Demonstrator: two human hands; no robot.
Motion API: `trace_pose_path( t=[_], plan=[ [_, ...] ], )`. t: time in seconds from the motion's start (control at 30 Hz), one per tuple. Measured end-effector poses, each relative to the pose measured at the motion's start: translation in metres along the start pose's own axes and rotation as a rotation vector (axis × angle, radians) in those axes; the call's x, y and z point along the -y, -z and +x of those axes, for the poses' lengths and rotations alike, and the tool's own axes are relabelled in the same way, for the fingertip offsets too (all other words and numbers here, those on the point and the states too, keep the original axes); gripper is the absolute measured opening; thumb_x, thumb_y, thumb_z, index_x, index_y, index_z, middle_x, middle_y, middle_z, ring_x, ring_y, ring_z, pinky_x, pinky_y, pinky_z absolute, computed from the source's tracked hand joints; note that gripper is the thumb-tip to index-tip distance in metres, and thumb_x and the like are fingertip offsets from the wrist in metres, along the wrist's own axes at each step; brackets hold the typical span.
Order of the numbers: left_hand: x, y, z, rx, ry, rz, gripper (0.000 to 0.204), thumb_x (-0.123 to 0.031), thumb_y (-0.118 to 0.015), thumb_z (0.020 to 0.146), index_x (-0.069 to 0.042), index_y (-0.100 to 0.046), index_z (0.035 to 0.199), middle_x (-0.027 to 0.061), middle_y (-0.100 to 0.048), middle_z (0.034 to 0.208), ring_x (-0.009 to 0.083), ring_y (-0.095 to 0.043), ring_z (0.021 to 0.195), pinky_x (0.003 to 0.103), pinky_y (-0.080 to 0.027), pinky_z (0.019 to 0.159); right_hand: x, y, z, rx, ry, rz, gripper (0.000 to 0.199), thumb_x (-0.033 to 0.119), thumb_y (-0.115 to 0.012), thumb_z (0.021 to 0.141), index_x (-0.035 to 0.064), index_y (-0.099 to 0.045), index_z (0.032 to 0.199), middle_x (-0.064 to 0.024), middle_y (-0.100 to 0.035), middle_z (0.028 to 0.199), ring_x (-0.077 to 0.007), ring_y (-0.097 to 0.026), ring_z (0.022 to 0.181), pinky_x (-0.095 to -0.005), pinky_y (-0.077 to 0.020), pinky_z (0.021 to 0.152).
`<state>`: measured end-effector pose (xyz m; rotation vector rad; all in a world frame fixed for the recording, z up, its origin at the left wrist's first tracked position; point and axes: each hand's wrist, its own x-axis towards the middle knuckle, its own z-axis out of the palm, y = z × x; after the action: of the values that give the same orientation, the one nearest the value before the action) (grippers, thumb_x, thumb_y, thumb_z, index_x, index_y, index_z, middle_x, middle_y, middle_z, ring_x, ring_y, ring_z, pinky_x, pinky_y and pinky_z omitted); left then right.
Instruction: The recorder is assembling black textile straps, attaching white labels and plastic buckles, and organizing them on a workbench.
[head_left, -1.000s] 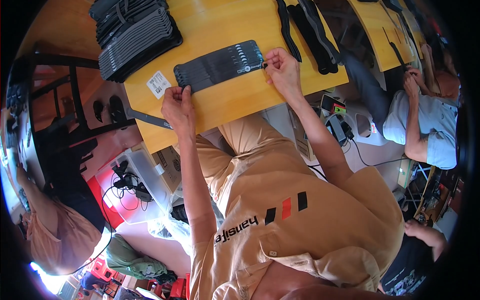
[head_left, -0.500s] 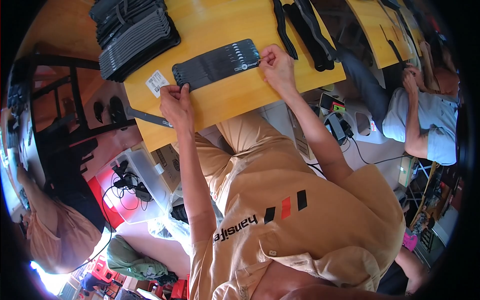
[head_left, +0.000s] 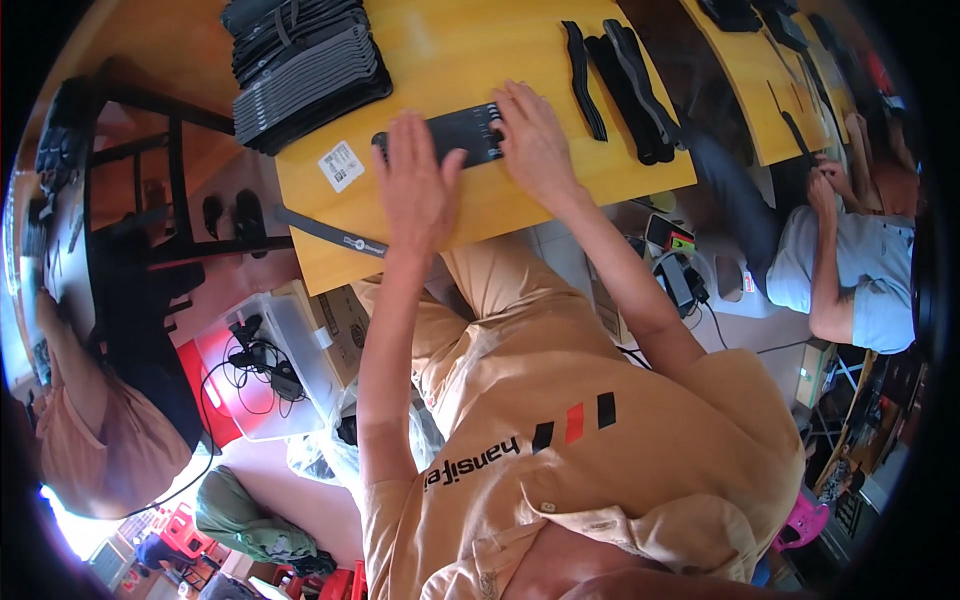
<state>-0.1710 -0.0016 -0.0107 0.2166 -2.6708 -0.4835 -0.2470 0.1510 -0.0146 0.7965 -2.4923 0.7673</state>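
Observation:
A flat bundle of black straps (head_left: 465, 136) lies on the yellow table (head_left: 480, 210) in front of me. My left hand (head_left: 414, 185) lies flat over its left end, fingers stretched out and thumb apart. My right hand (head_left: 537, 148) rests on its right end with the fingers extended. Both palms hide much of the bundle, and neither hand grips it. Just left of my left hand, a white printed label (head_left: 341, 166) lies on the table. A single dark strap (head_left: 330, 232) juts past the table's near left edge.
Neat piles of black straps (head_left: 312, 85) stand at the far left. Long black strips (head_left: 630, 95) lie at the right. A clear plastic bin (head_left: 285, 385) with cables sits below the table's left side. Another person (head_left: 840, 240) sits at the right.
Both hands have gone from pinching the bundle's two ends to lying flat on top of it, closer together. My view has shifted slightly.

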Motion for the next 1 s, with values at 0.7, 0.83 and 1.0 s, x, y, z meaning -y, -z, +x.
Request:
trace_pose_path(
  t=[0.7, 0.83, 1.0],
  plan=[
    [0.166, 0.049, -0.032, -0.636, 0.627, -0.104, 0.022, -0.01, -0.06, 0.081, 0.004, -0.058, 0.098, 0.0134, -0.059, 0.092, 0.0203, -0.055, 0.084, 0.028, -0.042, 0.075, 0.002, -0.017, -0.01, 0.0, -0.05, 0.03, 0.036, 0.019, -0.047, 0.09, 0.008, -0.046, 0.124, -0.0141, -0.045, 0.122, -0.0317, -0.031, 0.127, -0.052, -0.018, 0.104],
    [0.21, 0.057, -0.037, -0.018, 0.987, -0.813, 0.017, -0.01, -0.069, 0.074, 0.003, -0.063, 0.084, 0.0032, -0.06, 0.076, 0.0104, -0.054, 0.07, 0.021, -0.042, 0.063, 0.009, -0.008, -0.014, -0.03, 0.027, 0.049, 0.027, 0.013, -0.049, 0.087, 0.0057, -0.054, 0.112, -0.0133, -0.048, 0.114, -0.0318, -0.036, 0.122, -0.0515, -0.0203, 0.103],
    [0.159, 0.093, -0.046, -0.38, 0.646, -0.799, 0.007, -0.003, -0.067, 0.075, 0.0, -0.064, 0.08, -0.0017, -0.058, 0.068, 0.0049, -0.049, 0.059, 0.02, -0.039, 0.055, 0.034, 0.019, -0.026, 0.124, 0.06, 0.384, 0.029, 0.004, -0.057, 0.078, 0.0034, -0.056, 0.107, -0.0149, -0.05, 0.112, -0.0329, -0.042, 0.115, -0.0414, -0.0342, 0.097]
  ],
)
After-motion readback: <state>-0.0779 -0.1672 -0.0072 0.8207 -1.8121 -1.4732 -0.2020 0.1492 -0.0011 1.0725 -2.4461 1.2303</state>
